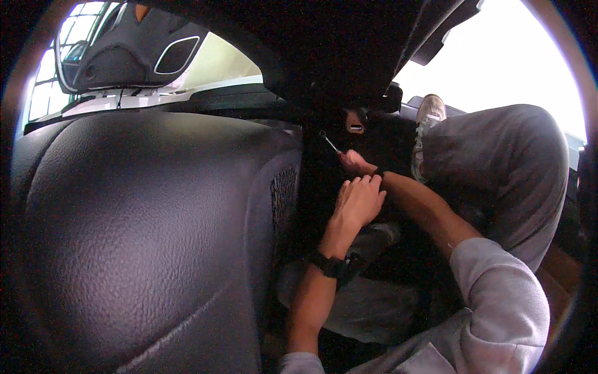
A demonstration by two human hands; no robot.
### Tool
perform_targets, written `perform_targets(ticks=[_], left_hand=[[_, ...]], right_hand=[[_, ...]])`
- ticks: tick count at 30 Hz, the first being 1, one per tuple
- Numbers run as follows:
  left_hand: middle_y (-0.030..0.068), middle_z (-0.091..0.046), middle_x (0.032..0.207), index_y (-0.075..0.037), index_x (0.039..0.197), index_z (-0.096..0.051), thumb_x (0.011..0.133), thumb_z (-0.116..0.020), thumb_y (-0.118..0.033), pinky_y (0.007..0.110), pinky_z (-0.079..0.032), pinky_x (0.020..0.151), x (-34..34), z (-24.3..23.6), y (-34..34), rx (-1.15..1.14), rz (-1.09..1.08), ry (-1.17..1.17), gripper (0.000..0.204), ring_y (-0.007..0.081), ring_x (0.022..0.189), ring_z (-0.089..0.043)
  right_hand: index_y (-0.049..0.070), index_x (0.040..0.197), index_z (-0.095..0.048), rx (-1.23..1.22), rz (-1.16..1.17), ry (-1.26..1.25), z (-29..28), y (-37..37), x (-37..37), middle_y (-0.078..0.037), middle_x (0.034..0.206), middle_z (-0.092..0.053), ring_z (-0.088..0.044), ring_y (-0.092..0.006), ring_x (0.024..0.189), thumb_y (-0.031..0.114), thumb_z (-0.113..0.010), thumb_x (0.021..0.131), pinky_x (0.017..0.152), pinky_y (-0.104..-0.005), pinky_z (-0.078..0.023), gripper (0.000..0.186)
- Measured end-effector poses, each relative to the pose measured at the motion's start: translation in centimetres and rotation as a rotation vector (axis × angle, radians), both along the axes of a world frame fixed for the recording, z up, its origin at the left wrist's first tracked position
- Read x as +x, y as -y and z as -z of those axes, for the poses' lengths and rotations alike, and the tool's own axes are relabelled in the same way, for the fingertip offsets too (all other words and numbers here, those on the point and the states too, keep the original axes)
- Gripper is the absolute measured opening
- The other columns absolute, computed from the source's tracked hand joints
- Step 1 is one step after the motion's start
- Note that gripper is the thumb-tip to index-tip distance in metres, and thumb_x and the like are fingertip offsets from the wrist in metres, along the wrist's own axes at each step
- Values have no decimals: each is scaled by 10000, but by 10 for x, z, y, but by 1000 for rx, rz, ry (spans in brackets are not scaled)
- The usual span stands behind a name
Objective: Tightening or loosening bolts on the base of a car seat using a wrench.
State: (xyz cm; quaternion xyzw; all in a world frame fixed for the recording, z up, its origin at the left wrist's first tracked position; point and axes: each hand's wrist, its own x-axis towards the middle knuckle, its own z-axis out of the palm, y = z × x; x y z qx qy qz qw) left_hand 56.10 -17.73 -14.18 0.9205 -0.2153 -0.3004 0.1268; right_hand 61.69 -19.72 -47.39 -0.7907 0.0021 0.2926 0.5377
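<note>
In the upper left of the frame, a dark raised panel with a pale rim (128, 56) stands beyond a large black grained-leather seat (143, 230), which fills the left side. A dark mesh patch (284, 193) sits at the seat's right edge. Just above the centre, a slim silvery metal tool with a ring-shaped end (331, 144) slants from upper left to lower right, its lower end in the right hand (356, 163), whose fingers are clenched around it. Above that hand is a small reddish-brown piece with a whitish mark (355, 122). The left hand (361, 201), below a black wristwatch (330, 265), lies across the right wrist with bent fingers; whether they grip it, I cannot tell. Farther right are a pale laced shoe (428, 118), a bent knee in grey trousers (514, 156) and a light grey sleeve (501, 296).
</note>
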Motion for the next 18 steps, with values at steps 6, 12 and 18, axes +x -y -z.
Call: perform_targets(ticks=[6,12,18], left_hand=[[157,-623,1040,-51,1103,-555,915,-540,-308,457,-456,872,2,-9,26,-60,36,10,318,347,1004,-589],[160,-621,1031,-58,1090,-553,907,-555,-303,462,-457,859,2,-12,51,-159,42,12,305,348,992,-589],[147,-632,1023,-47,1049,-573,902,-576,-247,444,-444,882,6,-19,13,7,-4,1,249,317,996,-596]], right_hand=[[5,629,-560,93,19,108,48,51,1,-173,583,-546,-531,-252,531,225,-511,881,466,-391,-401,338],[40,700,-602,-452,-443,894,87,147,0,-128,641,-563,-549,-254,548,159,-564,765,457,-374,-425,141],[60,1012,-618,-187,-431,820,56,75,27,-175,883,-644,-638,-310,806,112,-500,851,710,-398,-524,206]])
